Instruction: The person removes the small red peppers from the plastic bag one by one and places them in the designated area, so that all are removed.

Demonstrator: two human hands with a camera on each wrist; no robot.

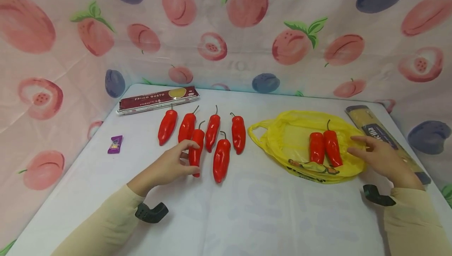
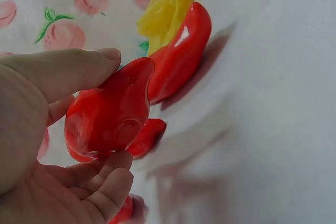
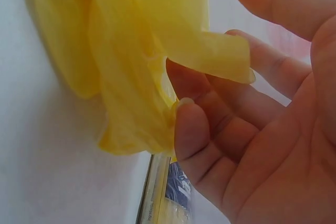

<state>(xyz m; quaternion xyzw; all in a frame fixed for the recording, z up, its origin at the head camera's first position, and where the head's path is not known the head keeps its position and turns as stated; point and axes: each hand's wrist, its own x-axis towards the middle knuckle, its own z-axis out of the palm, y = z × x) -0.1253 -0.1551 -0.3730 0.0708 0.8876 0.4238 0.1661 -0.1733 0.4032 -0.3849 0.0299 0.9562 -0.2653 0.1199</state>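
My left hand (image 1: 173, 165) grips a red pepper (image 1: 196, 150) between thumb and fingers; it appears lifted off the table in the left wrist view, a red pepper (image 2: 109, 116) with its tip toward the camera. Several other red peppers lie around it, the nearest a red pepper (image 1: 221, 160) just to the right. My right hand (image 1: 383, 160) is at the right edge of a yellow plastic bag (image 1: 282, 130). Its thumb stands apart, and loosely bent fingers touch the bag's handle (image 3: 226, 56). Two red peppers (image 1: 316, 146) lie in the bag.
A dark red spaghetti pack (image 1: 159, 100) lies at the back left. A small purple wrapped sweet (image 1: 115, 144) is on the left. Another pasta pack (image 1: 381, 136) lies right of the bag, partly behind my right hand. A fruit-print cloth (image 1: 243, 44) hangs behind the white table (image 1: 265, 216).
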